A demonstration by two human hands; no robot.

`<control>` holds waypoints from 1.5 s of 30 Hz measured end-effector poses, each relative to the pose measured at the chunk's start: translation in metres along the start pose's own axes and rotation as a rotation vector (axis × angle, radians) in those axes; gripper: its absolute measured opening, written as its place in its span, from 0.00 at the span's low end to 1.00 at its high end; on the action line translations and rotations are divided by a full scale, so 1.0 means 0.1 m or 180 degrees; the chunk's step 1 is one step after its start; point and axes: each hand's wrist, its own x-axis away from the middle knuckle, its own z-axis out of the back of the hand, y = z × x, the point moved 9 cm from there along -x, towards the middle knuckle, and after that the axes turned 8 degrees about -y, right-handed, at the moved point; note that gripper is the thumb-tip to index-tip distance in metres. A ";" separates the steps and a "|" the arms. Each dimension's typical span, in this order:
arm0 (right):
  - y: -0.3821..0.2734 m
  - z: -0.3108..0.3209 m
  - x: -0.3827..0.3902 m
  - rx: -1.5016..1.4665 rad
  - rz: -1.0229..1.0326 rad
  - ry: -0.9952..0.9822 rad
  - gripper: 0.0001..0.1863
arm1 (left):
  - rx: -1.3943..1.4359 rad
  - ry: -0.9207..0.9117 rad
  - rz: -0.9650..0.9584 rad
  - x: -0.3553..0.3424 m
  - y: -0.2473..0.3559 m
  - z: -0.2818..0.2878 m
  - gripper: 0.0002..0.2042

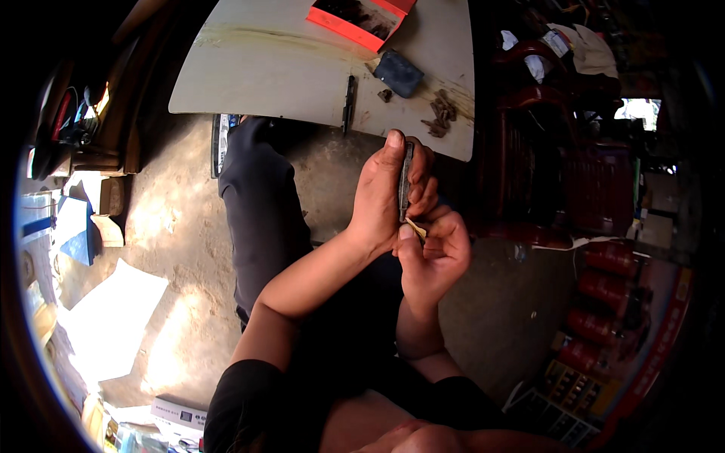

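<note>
In my left hand (375,185) is a narrow, dark, flat bar (405,180), gripped upright between the thumb and curled fingers. Just below it, my right hand (438,253) pinches a small yellowish scrap (416,228), which looks like folded paper or cloth, against the bar's lower end. Both hands are close together in front of the table's near edge. Beyond them on the table (249,68) lie a dark blue-grey block (399,73) and a small heap of brown pieces (441,113). A black pen (348,104) sticks out slightly over the edge.
An open red box (362,41) with dark contents stands at the table's far side. Dark red wooden chairs (540,106) are to the right, with red cylinders (596,294) below them. A white sheet (117,321) lies on the floor at left.
</note>
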 end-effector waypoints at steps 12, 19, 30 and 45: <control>0.01 -0.01 0.01 -0.0020 -0.0150 0.0047 0.12 | -0.0340 0.0090 -0.0136 0.02 0.06 0.01 0.24; -0.02 -0.03 -0.03 -0.0148 -0.0165 -0.0184 0.12 | -0.0342 0.0097 -0.0015 0.03 0.04 0.04 0.23; 0.01 -0.01 -0.03 -0.0174 -0.0242 -0.0173 0.12 | -0.0294 0.0192 -0.0034 0.03 0.00 0.07 0.23; 0.04 0.01 -0.04 -0.0072 -0.0203 -0.0147 0.11 | -0.0535 0.0321 -0.0105 0.03 0.01 0.10 0.24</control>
